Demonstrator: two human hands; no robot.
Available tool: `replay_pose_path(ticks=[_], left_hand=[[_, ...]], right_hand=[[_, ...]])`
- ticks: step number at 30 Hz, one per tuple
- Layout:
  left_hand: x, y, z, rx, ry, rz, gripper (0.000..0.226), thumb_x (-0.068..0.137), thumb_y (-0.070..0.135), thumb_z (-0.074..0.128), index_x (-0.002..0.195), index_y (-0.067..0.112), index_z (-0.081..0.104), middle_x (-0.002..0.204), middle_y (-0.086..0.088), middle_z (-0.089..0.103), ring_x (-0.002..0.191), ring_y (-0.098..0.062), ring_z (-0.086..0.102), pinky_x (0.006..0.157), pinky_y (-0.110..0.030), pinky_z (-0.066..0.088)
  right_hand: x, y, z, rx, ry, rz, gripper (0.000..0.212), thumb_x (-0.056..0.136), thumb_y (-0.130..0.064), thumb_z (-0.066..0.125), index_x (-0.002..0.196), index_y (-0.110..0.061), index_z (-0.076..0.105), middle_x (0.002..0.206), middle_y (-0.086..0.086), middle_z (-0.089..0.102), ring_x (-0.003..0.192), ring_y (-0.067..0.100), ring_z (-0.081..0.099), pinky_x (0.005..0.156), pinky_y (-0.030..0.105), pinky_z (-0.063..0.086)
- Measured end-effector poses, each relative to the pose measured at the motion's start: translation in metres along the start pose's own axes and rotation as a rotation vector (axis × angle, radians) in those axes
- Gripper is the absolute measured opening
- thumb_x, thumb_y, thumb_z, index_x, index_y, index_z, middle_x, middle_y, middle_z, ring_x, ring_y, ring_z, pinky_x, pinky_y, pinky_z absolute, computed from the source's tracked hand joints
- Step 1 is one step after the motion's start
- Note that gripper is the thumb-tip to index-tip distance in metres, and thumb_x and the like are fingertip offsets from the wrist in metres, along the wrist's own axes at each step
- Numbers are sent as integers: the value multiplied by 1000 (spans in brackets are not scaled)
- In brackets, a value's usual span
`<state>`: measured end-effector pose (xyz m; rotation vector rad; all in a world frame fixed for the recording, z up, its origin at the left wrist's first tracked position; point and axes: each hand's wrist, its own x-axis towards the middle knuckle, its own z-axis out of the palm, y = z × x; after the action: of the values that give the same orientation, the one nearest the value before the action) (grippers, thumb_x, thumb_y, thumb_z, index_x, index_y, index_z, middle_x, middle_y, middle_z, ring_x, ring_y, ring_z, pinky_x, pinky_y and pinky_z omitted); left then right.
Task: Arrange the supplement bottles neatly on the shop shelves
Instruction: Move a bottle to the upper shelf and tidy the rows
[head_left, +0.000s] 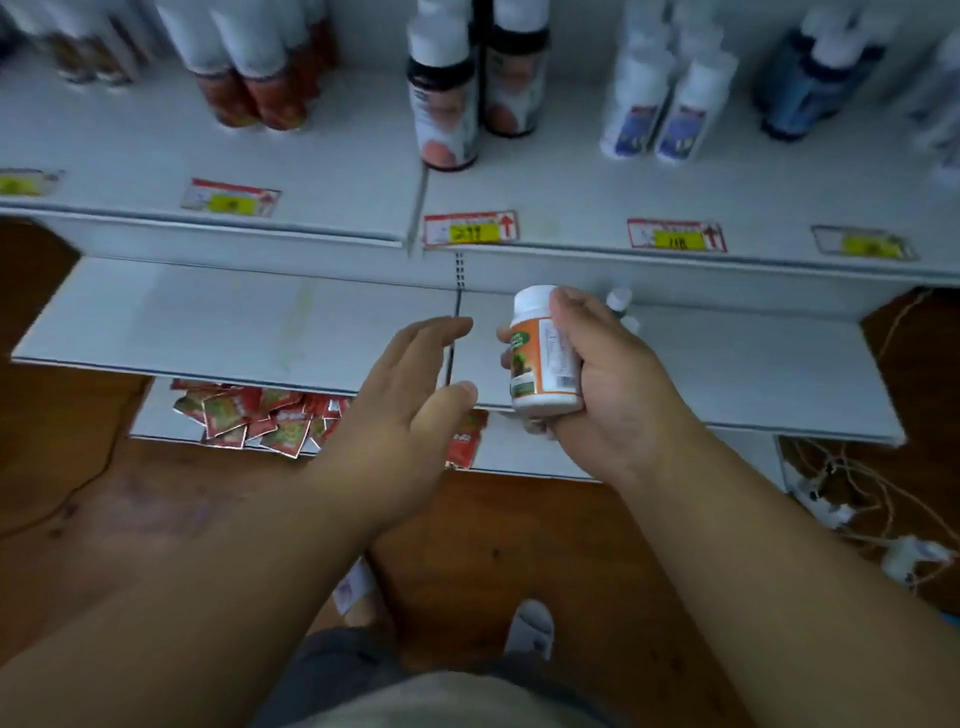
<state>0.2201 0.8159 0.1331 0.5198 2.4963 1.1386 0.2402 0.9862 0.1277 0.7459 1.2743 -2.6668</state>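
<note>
The right hand (608, 384) grips a bottle (543, 353) upright above the middle shelf (234, 322): white body and cap, orange label with a green patch and fine print. The left hand (410, 395) hovers beside it, fingers spread, holding nothing.

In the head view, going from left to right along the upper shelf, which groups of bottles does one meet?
Red-brown bottles with white caps → dark bottles with white labels → white bottles with blue labels → dark blue bottles.

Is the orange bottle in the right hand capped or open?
Capped: the orange bottle, upright in the right hand, has its white cap on top.
</note>
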Motion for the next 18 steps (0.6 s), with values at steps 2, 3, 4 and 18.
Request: replay_pose_path(ticks=[2, 3, 4, 18], left_hand=[[-18, 4, -23, -47, 67, -25, 58, 86, 46, 33, 144, 47, 30, 147, 23, 29, 111, 18, 25, 84, -7, 25], [-24, 3, -34, -64, 94, -24, 58, 86, 46, 33, 143, 47, 30, 147, 24, 29, 112, 18, 26, 84, -8, 25], [-31, 0, -46, -69, 116, -20, 58, 86, 46, 34, 143, 47, 29, 148, 24, 28, 115, 16, 26, 86, -9, 26], [-44, -107, -252, 128, 235, 46, 62, 89, 52, 31, 149, 41, 21, 155, 22, 17, 137, 5, 14, 104, -19, 15]], right_hand=[[-5, -9, 35, -7, -80, 56, 40, 98, -33, 53, 128, -8, 55, 92, 19, 70, 67, 25, 66, 57, 30, 52], [-6, -11, 53, -23, -114, 62, 47, 94, -37, 57, 130, -7, 54, 92, 19, 69, 66, 26, 66, 58, 32, 53], [-6, -11, 72, -51, -148, 55, 53, 88, -42, 62, 128, -9, 54, 91, 18, 68, 66, 26, 66, 59, 33, 53], [52, 42, 300, -489, -156, -180, 14, 93, -19, 62, 104, -27, 58, 94, 5, 62, 75, 17, 65, 58, 33, 53]])
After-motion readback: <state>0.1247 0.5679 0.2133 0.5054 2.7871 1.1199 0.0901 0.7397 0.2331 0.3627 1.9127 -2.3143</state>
